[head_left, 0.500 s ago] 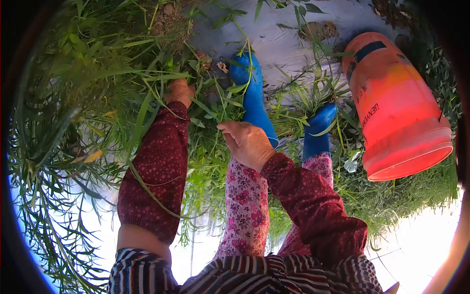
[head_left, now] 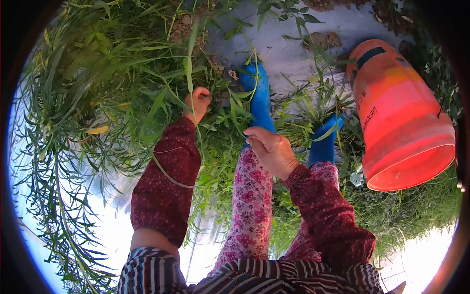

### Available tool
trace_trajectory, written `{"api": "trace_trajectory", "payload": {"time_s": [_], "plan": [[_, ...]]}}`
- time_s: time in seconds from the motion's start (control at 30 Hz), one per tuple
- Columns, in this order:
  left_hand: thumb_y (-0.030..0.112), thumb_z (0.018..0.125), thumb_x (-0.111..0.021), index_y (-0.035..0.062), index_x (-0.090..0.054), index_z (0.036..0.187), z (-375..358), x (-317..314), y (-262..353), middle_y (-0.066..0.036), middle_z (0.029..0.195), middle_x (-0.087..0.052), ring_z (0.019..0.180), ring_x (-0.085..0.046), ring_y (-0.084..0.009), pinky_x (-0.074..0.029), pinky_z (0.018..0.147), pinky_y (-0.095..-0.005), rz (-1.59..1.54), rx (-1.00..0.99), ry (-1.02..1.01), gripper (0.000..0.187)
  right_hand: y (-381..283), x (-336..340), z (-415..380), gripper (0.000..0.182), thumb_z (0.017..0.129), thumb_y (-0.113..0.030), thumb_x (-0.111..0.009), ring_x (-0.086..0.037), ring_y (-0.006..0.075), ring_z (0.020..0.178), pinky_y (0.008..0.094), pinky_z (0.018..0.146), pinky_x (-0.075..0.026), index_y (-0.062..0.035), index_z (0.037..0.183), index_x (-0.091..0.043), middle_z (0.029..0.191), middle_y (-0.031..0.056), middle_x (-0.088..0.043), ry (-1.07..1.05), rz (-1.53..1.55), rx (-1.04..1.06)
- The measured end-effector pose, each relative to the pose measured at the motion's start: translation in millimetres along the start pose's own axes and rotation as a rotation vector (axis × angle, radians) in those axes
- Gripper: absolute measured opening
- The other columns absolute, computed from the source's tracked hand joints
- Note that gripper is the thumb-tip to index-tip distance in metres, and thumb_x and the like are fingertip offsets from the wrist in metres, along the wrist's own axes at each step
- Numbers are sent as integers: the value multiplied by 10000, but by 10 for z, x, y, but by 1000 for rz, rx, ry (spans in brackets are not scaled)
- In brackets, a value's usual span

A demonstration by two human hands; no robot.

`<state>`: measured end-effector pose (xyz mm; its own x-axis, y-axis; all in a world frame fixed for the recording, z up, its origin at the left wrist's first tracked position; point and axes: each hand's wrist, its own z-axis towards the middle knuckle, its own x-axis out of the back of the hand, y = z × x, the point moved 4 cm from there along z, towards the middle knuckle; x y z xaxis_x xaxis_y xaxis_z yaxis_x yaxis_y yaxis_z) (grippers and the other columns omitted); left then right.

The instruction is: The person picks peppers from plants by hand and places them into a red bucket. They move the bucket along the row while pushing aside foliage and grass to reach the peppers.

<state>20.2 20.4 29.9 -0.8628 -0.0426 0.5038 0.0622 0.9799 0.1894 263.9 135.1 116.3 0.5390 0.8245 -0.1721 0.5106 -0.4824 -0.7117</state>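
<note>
My left hand [head_left: 198, 104] is raised among the green weeds [head_left: 147, 93], its fingers curled; a long grass blade passes across it, and anything in its grip is too small to tell. To its right, my right hand [head_left: 272, 151] hovers over the leg and blue boot [head_left: 260, 100], thumb and forefinger pressed together. What that pinch holds, if anything, cannot be made out. Both forearms wear dark red patterned sleeves.
An orange-red bucket [head_left: 401, 117] lies tipped at the right, its mouth facing down in the view. The second blue boot [head_left: 324, 142] stands among weeds. Pale sheeting [head_left: 289, 54] with clods of soil covers ground beyond the boots.
My left hand has come out of the foliage, shifting right, and its curled fingers now show. My right hand sits farther right, still pinched. The whole view has shifted slightly.
</note>
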Motion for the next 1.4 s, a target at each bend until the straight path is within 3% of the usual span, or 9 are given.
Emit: {"api": "trace_trajectory", "payload": {"time_s": [0.13, 0.3, 0.53, 0.7, 0.8, 1.0, 1.1, 1.33, 1.4], "plan": [[179, 828, -643, 75, -628, 938, -308, 22, 131, -39, 765, -593, 678, -587, -151, -498, 640, -321, -16, 111, -22, 153, 129, 35, -220, 213, 856, -97, -543, -650, 273, 813, 350, 696, -510, -57, 1064, -564, 893, 151, -653, 29, 153, -36], [163, 850, -552, 41, -630, 921, -179, 212, 1334, -112, 852, -628, 763, -630, -255, -495, 691, -336, 896, -743, 228, 161, 298, 20, -336, 198, 866, -89, -545, -655, 254, 816, 341, 696, -511, -61, 1062, -564, 890, 148, -652, 85, 253, -31], [124, 770, -596, 72, -627, 1030, 1201, 338, 1137, -93, 876, -644, 752, -627, -292, -503, 672, -431, 1880, 68, -337, 268, 183, -9, -211, 192, 863, -114, -558, -647, 277, 788, 350, 686, -512, -59, 1047, -564, 834, 148, -643, 66, 134, 58], [68, 724, -625, 36, -521, 1159, 690, 645, 1228, -137, 1058, -609, 1019, -578, -259, -461, 817, -358, 1085, -195, -215, 448, 233, -14, -117, 225, 917, -81, -490, -623, 160, 928, 279, 771, -484, -22, 1129, -536, 972, 130, -649, -9, 277, -81], [50, 745, -616, 45, -558, 1003, 361, 833, 1094, -108, 978, -615, 904, -597, -265, -467, 754, -338, 586, -373, -269, 264, 195, -32, -62, 232, 929, -92, -488, -603, 141, 937, 273, 788, -472, -12, 1144, -527, 972, 111, -643, -23, 385, -89], [152, 809, -613, 64, -565, 848, -483, 583, 869, -110, 796, -592, 732, -584, -297, -464, 664, -362, 779, -610, -164, 108, 183, -48, 15, 213, 877, -101, -556, -653, 187, 834, 301, 727, -509, -23, 1075, -558, 879, 141, -662, 76, 430, -30], [128, 846, -575, 33, -613, 893, -799, 510, 899, -91, 879, -626, 799, -614, -255, -476, 692, -336, 823, -166, -229, 112, 209, -79, -18, 206, 882, -96, -553, -650, 177, 835, 298, 727, -508, -23, 1074, -560, 883, 133, -663, 65, 461, -47], [115, 812, -551, 43, -659, 868, -74, 155, 1440, -153, 900, -629, 797, -618, -331, -492, 680, -390, 753, -794, -76, 142, 185, -75, 28, 210, 885, -95, -548, -647, 185, 876, 295, 747, -503, -22, 1081, -555, 898, 129, -664, 39, 462, -62], [102, 802, -561, 41, -668, 911, 545, 117, 1311, -173, 1000, -632, 879, -627, -324, -510, 704, -396, 1308, -314, -81, 164, 198, -24, 36, 213, 885, -96, -547, -646, 187, 880, 297, 751, -502, -22, 1084, -555, 895, 129, -663, 50, 463, -78]]}}
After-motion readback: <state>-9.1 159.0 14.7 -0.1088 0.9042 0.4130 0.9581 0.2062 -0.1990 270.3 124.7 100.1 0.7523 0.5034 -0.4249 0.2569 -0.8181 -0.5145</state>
